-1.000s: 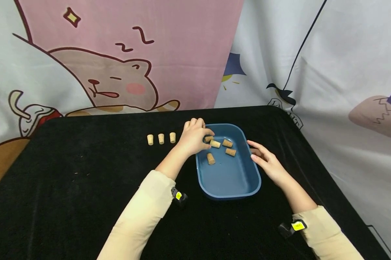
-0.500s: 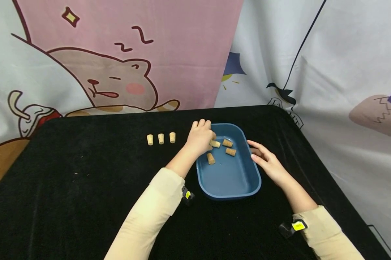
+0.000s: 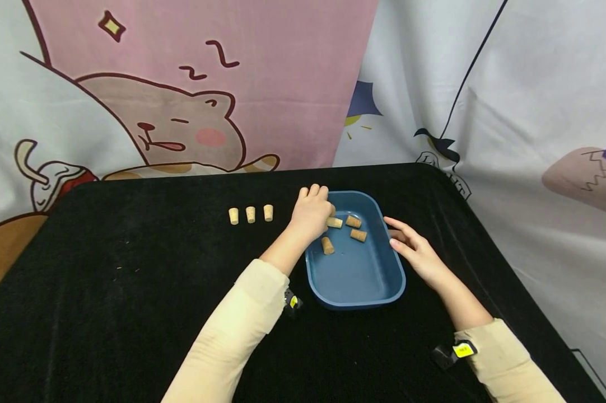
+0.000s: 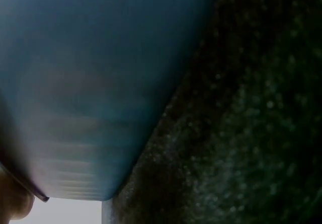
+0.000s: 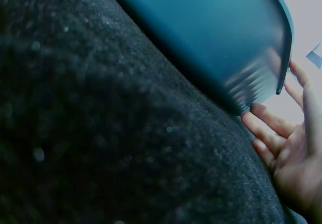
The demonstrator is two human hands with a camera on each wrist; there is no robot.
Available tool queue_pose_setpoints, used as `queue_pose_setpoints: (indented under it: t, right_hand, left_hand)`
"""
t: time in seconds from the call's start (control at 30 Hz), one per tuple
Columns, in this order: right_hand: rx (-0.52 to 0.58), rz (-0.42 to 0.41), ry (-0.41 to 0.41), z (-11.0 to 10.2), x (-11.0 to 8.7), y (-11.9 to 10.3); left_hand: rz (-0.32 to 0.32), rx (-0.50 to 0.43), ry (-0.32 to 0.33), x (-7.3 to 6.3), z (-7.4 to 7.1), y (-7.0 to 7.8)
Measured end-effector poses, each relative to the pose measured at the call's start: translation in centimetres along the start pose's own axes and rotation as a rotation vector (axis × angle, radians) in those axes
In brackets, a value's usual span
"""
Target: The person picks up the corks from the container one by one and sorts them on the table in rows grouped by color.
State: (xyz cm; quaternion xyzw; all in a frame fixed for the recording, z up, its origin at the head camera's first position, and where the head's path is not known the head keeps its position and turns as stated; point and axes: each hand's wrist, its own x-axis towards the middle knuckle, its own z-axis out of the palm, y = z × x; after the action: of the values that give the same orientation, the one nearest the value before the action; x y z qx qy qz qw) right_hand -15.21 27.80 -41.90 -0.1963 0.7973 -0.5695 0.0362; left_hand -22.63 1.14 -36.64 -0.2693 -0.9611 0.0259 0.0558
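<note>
In the head view my left hand [image 3: 313, 214] reaches over the far left rim of the blue tray [image 3: 355, 280], its fingers bent down inside. It covers the spot where one brown cork lay, and I cannot tell whether the hidden fingertips grip it. A pale cork [image 3: 335, 222] pokes out beside the hand. Other brown corks lie in the tray: one [image 3: 353, 221] and another [image 3: 358, 235] on the right, one [image 3: 327, 245] on the left. My right hand [image 5: 292, 148], fingers loosely extended, rests its fingertips against the tray's right side.
Three pale corks stand in a row left of the tray: the left one [image 3: 233, 216], the middle one [image 3: 250, 214] and the right one [image 3: 268, 212]. Black cloth [image 3: 131, 313] covers the table. A printed curtain [image 3: 293, 84] hangs behind it.
My left hand has moved right and further over the tray, hiding the brown cork near the rim; it has barely moved in the last half second. The right hand stays on the tray.
</note>
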Motion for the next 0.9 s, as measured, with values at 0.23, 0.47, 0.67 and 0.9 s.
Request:
queue_pose_setpoints:
  t: [0.23, 0.47, 0.67, 0.9]
  right_hand:
    - [0.003, 0.016, 0.001, 0.0, -0.1, -0.1]
    - [0.011, 0.005, 0.002, -0.1, -0.2, 0.2]
    - [0.023, 0.0, 0.001, -0.1, 0.0, 0.1]
    - [0.014, 0.019, -0.002, -0.1, 0.1, -0.1]
  left_hand:
    - [-0.003, 0.005, 0.019, 0.0, 0.2, 0.2]
    - [-0.006, -0.132, 0.09, -0.1, 0.6, -0.2]
    - [-0.028, -0.317, 0.131, -0.3, 0.5, -0.7]
    - [-0.032, -0.461, 0.157, -0.8, 0.2, -0.9]
